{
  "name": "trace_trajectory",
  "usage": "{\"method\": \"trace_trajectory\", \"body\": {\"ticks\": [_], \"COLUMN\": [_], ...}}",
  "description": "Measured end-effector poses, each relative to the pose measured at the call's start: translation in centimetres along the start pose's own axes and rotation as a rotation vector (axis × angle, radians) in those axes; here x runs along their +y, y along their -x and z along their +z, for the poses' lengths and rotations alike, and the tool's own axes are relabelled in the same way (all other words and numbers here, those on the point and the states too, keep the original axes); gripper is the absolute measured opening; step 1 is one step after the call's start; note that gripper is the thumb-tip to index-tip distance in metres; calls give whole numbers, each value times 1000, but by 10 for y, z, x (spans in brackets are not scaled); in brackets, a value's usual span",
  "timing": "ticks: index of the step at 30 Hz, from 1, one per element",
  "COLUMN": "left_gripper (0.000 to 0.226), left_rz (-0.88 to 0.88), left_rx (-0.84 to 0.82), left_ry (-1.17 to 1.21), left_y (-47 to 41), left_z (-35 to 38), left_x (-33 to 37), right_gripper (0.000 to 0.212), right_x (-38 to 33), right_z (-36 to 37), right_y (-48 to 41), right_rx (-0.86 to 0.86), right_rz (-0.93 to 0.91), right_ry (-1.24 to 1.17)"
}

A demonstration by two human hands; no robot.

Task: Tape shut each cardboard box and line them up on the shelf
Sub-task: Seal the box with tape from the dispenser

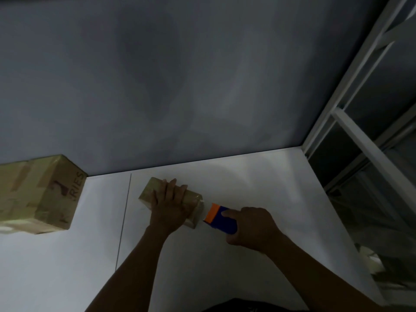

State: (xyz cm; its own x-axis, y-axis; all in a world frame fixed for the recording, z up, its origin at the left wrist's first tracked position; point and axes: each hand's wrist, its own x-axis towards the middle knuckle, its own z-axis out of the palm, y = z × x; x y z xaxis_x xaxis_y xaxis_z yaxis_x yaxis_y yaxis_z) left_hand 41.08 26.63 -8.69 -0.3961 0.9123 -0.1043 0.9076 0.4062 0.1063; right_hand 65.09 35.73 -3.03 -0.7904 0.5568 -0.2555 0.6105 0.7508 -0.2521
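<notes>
1. Tape work fills the one head view. The box [153,191] lies on the white desk [258,188], near the wall [202,86].
2. The left hand [171,204] lies across its top, fingers [173,188] spread fairly flat and pointing toward the wall. I judge this is to pin the box so it cannot slide while tape is drawn off.
3. The right hand [252,229] grips a blue dispenser [221,221], fingers curled round its body and the forefinger laid along the top. Its orange nose points at the box's right end, just beside it. A pale sliver shows between the two, but I cannot tell whether tape joins them.
4. The box top looks glossy, so a strip may already be down. The dim light leaves that unsure.
5. The big box [42,194] sits well apart on the left, against the wall and partly out of view. It is crossed with shiny tape and bears the letters "RIES".
6. A thin seam [123,221] crosses the desk between the two boxes.
7. A white frame [360,136] with dark panes rises on the right. Something pale and blurred lies low beside it.
8. Nothing stands between the dispenser and the box. Whether this surface is the shelf itself I cannot tell.
</notes>
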Motion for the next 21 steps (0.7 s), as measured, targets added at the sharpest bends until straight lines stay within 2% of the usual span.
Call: {"method": "trace_trajectory", "body": {"ticks": [4,7,10,13,16,19,21], "left_gripper": [89,86,75,68,68,66,66], "left_rz": [-30,-23,-9,-10,-58,-197,-211], "left_rx": [-13,-25,-8,-8,3,35,21], "left_ry": [24,26,39,13,-3,56,53], "left_y": [2,2,3,0,1,5,9], "left_z": [-6,-6,-5,-3,0,1,1], "left_x": [4,2,1,-1,5,22,30], "right_gripper": [66,54,66,76,76,66,56], "right_x": [-20,-27,-11,5,14,25,32], "right_z": [-4,-5,3,5,7,7,5], "right_y": [-14,-21,-12,-1,-6,-21,-30], "right_rx": [-25,-102,-164,9,275,330,341], "right_rz": [22,11,120,174,266,354,401], "right_ry": [47,156,127,50,-80,-77,-142]}}
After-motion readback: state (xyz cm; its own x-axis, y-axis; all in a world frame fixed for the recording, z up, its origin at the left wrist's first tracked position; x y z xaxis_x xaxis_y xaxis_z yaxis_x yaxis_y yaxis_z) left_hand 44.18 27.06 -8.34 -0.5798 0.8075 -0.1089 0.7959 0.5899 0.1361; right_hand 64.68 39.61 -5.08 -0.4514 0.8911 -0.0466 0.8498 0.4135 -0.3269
